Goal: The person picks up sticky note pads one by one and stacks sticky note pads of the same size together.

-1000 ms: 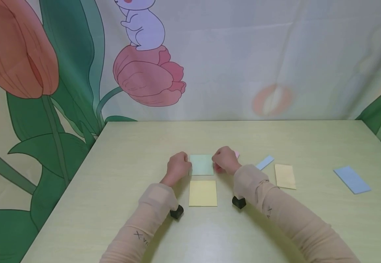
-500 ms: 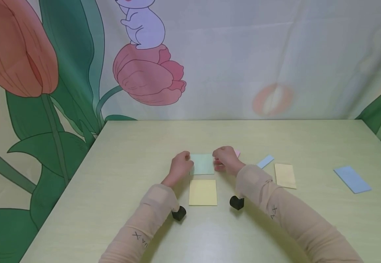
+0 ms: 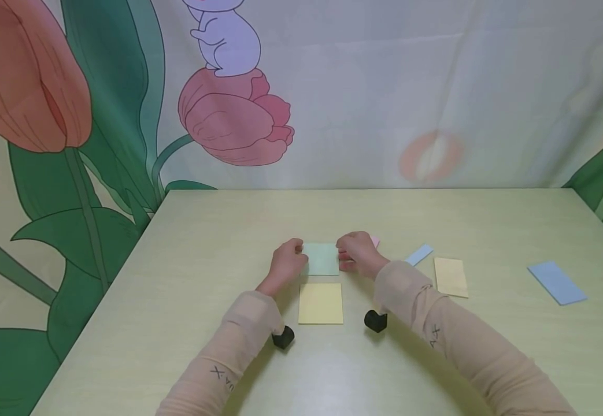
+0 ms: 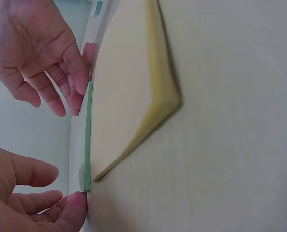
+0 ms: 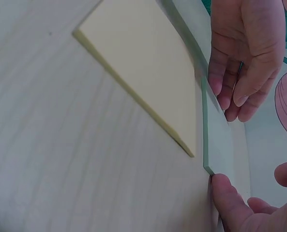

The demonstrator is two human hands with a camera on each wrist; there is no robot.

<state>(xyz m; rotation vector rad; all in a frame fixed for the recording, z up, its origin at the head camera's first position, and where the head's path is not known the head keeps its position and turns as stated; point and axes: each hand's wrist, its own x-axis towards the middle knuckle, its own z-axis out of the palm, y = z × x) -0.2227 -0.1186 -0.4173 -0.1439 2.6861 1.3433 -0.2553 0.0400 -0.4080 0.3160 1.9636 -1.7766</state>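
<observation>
A pale green sticky note pad (image 3: pixel 320 259) lies on the table, just beyond a yellow sticky note pad (image 3: pixel 321 303), with a narrow gap between them. At the green pad's left edge is my left hand (image 3: pixel 287 263), and my right hand (image 3: pixel 361 253) is at its right edge. In the left wrist view, the left hand (image 4: pixel 29 193) has a fingertip right at one end of the green pad (image 4: pixel 88 140), its other fingers loosely spread. The right wrist view shows a right fingertip touching the green pad's (image 5: pixel 217 140) corner. Neither hand wraps round the pad.
A pink piece (image 3: pixel 376 242) shows partly behind the right hand. Farther right lie a thin blue strip (image 3: pixel 420 254), a cream pad (image 3: pixel 451 277) and a blue pad (image 3: pixel 557 283). A printed cloth (image 3: pixel 353 104) hangs behind the table's (image 3: pixel 218 225) far edge.
The left hand has shifted slightly right along with the green pad. The right hand has moved a little right too. The other pads stay in place.
</observation>
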